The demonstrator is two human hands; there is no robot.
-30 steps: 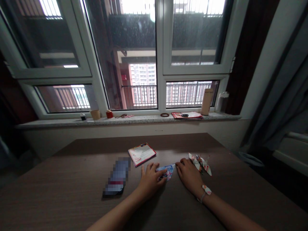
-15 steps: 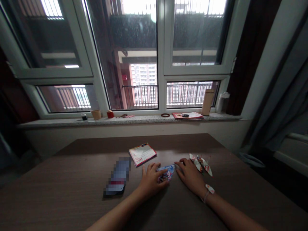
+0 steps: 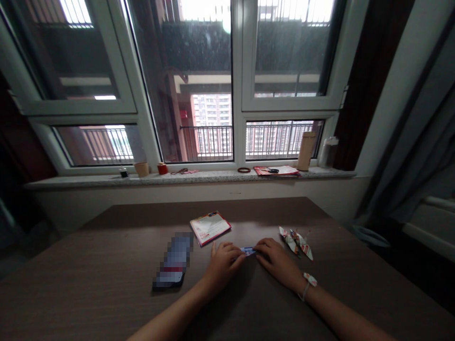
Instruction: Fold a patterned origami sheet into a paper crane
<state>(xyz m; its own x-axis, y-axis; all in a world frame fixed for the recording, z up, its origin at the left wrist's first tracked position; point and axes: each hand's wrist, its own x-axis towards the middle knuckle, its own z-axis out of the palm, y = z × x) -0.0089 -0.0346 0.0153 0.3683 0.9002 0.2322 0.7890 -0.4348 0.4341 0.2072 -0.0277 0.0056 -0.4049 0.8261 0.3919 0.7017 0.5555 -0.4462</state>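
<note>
Blue paper [image 3: 248, 251], one, centre of table [image 3: 106, 255]. Left hand [image 3: 223, 263], right hand [image 3: 279, 258]: fingers narrow, holding opposite ends. Step: apparently folding; next move calls for aligned edges, firm creasing.

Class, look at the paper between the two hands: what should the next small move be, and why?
Probably press the paper gently against the table: the left hand covers one end, the right hand is at the other, and only a narrow strip shows between them.
</note>
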